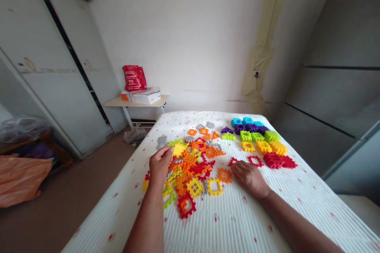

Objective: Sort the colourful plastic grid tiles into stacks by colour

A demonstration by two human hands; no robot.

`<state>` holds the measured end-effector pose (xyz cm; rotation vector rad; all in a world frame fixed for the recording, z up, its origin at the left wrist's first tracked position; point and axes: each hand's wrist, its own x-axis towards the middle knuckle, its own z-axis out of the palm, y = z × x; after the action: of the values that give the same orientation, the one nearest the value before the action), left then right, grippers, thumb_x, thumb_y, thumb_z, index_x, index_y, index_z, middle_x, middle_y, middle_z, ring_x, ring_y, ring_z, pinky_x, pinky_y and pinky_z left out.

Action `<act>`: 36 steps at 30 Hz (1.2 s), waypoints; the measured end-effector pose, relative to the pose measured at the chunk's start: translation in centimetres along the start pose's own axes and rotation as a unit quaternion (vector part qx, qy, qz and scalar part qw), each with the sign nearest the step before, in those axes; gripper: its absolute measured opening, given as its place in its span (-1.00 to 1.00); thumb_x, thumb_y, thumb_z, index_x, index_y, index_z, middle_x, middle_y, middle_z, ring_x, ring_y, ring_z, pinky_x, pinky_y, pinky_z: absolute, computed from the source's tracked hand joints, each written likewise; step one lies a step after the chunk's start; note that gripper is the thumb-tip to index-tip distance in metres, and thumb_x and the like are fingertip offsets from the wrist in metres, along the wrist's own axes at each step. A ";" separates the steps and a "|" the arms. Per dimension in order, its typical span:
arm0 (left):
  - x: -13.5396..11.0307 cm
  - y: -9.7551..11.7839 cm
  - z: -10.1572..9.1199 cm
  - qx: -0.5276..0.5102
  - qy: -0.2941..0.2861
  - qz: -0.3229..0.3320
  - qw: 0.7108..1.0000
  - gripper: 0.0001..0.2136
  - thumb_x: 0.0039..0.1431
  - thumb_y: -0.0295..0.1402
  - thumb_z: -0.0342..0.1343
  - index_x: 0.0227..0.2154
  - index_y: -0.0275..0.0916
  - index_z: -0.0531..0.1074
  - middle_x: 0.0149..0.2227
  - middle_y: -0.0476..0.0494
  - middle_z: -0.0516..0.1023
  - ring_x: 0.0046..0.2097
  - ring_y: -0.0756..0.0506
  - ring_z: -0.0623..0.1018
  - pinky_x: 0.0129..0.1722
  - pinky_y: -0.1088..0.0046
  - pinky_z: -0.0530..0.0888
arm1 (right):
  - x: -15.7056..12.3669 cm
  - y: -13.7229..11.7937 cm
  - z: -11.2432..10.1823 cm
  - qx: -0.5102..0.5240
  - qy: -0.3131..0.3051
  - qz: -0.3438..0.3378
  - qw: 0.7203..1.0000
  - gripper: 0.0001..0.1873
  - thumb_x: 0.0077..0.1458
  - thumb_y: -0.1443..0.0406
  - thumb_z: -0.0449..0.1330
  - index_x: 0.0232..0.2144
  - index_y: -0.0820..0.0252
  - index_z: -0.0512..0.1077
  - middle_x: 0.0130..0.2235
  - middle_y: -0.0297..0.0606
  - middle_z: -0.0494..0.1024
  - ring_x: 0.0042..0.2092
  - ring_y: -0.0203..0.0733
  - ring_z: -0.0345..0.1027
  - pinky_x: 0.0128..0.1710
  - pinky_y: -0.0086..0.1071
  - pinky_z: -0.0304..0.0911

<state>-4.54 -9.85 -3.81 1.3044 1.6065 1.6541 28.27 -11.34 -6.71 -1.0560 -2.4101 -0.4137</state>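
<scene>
My left hand (162, 164) is closed in a pinch on the edge of a solid yellow interlocking tile (179, 150), above the left side of a mixed pile. That pile holds orange, red, lime and grey notched building tiles (190, 162), some open frames, some solid. My right hand (249, 178) rests low over the sheet with its fingers curled down on a red interlocking tile (233, 161), partly hidden by them. Just beyond it lies a red square frame (255, 161). An orange frame (225, 175) and a yellow frame (214, 186) lie to its left.
At the right, tiles are grouped by colour: red (276, 160), yellow (264, 147), lime (257, 137), purple (251, 128) and blue (247, 121). The white ribbed bed (225, 221) bears everything. A small table (118, 102) with a red bag (134, 78) stands behind, left.
</scene>
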 end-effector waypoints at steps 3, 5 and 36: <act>-1.0 0.8 1.4 -0.059 -0.059 -0.028 0.996 -0.65 -0.10 -0.18 0.14 -0.28 -0.33 0.51 -0.56 -0.03 0.50 -0.53 0.01 0.44 -0.52 0.52 0.39 | 0.0 0.0 0.1 0.010 -0.004 0.005 1.000 -0.68 0.24 0.35 -0.10 -0.44 0.22 0.39 -0.45 -0.21 0.44 -0.38 -0.23 0.27 -0.40 -0.39 0.13; -1.9 1.4 2.5 -0.060 -0.083 -0.027 0.994 -0.69 -0.15 -0.20 0.18 -0.35 -0.31 0.52 -0.49 -0.07 0.54 -0.46 -0.02 0.49 -0.45 0.50 0.44 | 0.1 -0.1 0.1 0.025 -0.006 0.018 1.000 -0.69 0.24 0.35 -0.10 -0.44 0.22 0.39 -0.45 -0.20 0.44 -0.37 -0.23 0.27 -0.39 -0.39 0.15; -7.8 0.9 8.9 -0.045 -0.282 0.030 0.958 -0.76 -0.06 -0.20 0.13 -0.37 -0.23 0.52 -0.35 -0.12 0.60 -0.30 -0.10 0.57 -0.26 0.43 0.51 | 2.0 -2.3 -2.2 0.257 0.060 0.130 0.956 -0.49 0.00 0.20 0.23 0.04 0.07 0.29 -0.06 -0.19 0.46 -0.10 -0.09 0.29 -0.12 -0.21 0.26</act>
<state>6.71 -12.47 -6.59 1.6057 1.1443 1.2097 26.05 -12.63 -3.98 -1.0447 -2.0641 0.2251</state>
